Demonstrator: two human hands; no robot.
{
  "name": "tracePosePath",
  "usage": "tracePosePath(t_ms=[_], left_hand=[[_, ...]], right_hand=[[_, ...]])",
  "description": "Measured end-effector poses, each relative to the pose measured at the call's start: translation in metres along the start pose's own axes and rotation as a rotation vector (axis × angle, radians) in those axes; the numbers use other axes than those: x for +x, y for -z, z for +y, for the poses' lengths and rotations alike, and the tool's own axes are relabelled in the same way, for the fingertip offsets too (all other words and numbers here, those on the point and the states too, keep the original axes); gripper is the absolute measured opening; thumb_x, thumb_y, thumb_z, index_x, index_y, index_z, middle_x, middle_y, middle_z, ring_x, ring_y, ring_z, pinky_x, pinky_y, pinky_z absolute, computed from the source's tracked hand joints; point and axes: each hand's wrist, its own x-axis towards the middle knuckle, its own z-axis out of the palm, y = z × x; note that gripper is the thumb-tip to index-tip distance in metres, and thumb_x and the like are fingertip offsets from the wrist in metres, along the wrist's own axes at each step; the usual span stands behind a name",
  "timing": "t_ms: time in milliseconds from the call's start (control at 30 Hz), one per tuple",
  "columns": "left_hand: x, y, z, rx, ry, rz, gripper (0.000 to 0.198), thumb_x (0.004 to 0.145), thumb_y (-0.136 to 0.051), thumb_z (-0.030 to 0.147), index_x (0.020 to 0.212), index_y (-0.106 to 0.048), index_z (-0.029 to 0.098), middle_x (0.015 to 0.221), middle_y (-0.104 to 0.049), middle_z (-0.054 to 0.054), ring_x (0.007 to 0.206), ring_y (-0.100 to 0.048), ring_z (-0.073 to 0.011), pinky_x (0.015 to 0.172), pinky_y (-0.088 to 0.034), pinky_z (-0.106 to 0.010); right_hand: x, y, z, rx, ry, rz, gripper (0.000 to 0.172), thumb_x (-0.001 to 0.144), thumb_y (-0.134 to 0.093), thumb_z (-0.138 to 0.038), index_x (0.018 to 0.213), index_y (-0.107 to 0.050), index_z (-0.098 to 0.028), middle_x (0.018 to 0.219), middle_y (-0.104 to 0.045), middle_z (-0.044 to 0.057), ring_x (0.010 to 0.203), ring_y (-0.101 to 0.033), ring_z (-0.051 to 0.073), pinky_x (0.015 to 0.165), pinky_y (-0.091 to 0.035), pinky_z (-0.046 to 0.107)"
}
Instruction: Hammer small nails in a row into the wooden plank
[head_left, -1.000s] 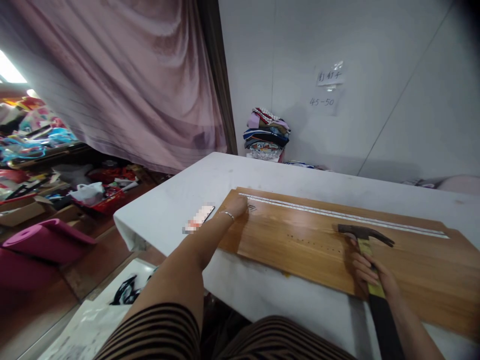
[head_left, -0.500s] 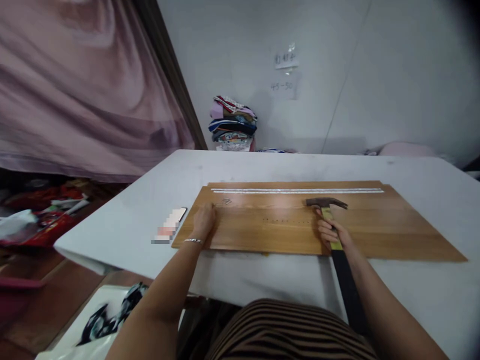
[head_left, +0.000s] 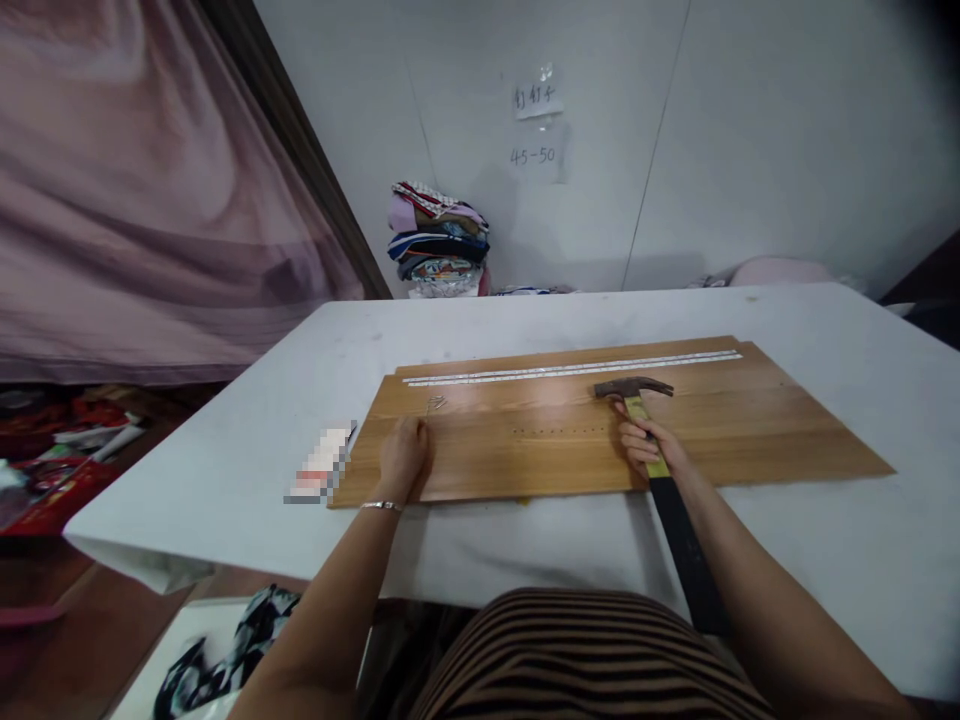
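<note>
A long wooden board (head_left: pixel 750 425) lies flat on a white table (head_left: pixel 240 470). My right hand (head_left: pixel 651 445) is closed round the yellow and black handle of a hammer (head_left: pixel 632 387), whose dark head rests on the board. A row of small nail marks (head_left: pixel 562 431) runs across the board left of the hammer. My left hand (head_left: pixel 403 458) rests on the board's near left corner with its fingers curled under; I cannot see anything in them. A few loose nails (head_left: pixel 434 403) lie just beyond it. A metal ruler strip (head_left: pixel 570 368) lies along the board's far edge.
A blurred flat object (head_left: pixel 319 465) lies on the table left of the board. A stack of folded clothes (head_left: pixel 437 240) sits behind the table by the wall. A pink curtain (head_left: pixel 142 190) hangs at left. Clutter and a bag (head_left: pixel 217 660) cover the floor at left.
The view has swung right and squared up to the table. My left hand has drawn back from near the nails to the board's near corner. The hammer stays resting on the board.
</note>
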Motion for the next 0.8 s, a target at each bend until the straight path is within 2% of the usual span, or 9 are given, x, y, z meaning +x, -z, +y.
tracePosePath(t_ms=[200,333,500,633,800], left_hand=[[-0.021,-0.016,0.018,-0.244,-0.147,0.075,0.019,0.091,-0.047,0.019,0.087,-0.065,0.019,0.094,-0.069,-0.008,0.092,-0.065,-0.0214,0.083,-0.051,-0.032],[-0.038,-0.030,0.050,-0.523,-0.270,0.082,0.015,0.090,-0.051,0.021,0.095,-0.065,0.019,0.091,-0.070,-0.006,0.085,-0.065,-0.0185,0.078,-0.052,-0.030],[-0.043,-0.047,0.095,-0.740,-0.405,0.089,0.014,0.090,-0.051,0.018,0.092,-0.065,0.019,0.088,-0.070,-0.004,0.083,-0.065,-0.0161,0.078,-0.052,-0.029],[-0.039,-0.050,0.119,-0.741,-0.457,0.058,0.014,0.090,-0.051,0.017,0.093,-0.065,0.018,0.087,-0.069,-0.004,0.082,-0.065,-0.0160,0.077,-0.053,-0.029],[-0.032,-0.035,0.136,-0.614,-0.495,-0.007,0.018,0.088,-0.052,0.013,0.100,-0.065,0.017,0.091,-0.070,-0.006,0.085,-0.066,-0.0174,0.081,-0.054,-0.031]], right_hand=[[0.000,-0.002,-0.001,0.013,-0.019,-0.041,0.026,0.098,-0.046,-0.017,0.120,-0.057,-0.026,0.067,-0.042,-0.007,0.042,-0.034,0.003,0.035,-0.035,0.008],[0.000,-0.002,-0.001,-0.017,-0.014,0.030,0.025,0.095,-0.051,-0.016,0.118,-0.058,-0.024,0.066,-0.041,-0.008,0.042,-0.035,0.003,0.034,-0.032,0.007],[0.001,0.001,0.000,0.045,-0.039,-0.061,0.028,0.098,-0.043,-0.015,0.121,-0.057,-0.024,0.069,-0.044,-0.006,0.043,-0.035,0.003,0.036,-0.036,0.008],[0.002,0.002,-0.001,0.034,-0.034,-0.022,0.027,0.096,-0.047,-0.014,0.119,-0.057,-0.023,0.067,-0.043,-0.007,0.042,-0.036,0.003,0.034,-0.034,0.008],[0.002,-0.001,-0.001,0.010,-0.028,0.025,0.025,0.095,-0.050,-0.015,0.117,-0.058,-0.023,0.066,-0.041,-0.008,0.042,-0.035,0.003,0.033,-0.033,0.008]])
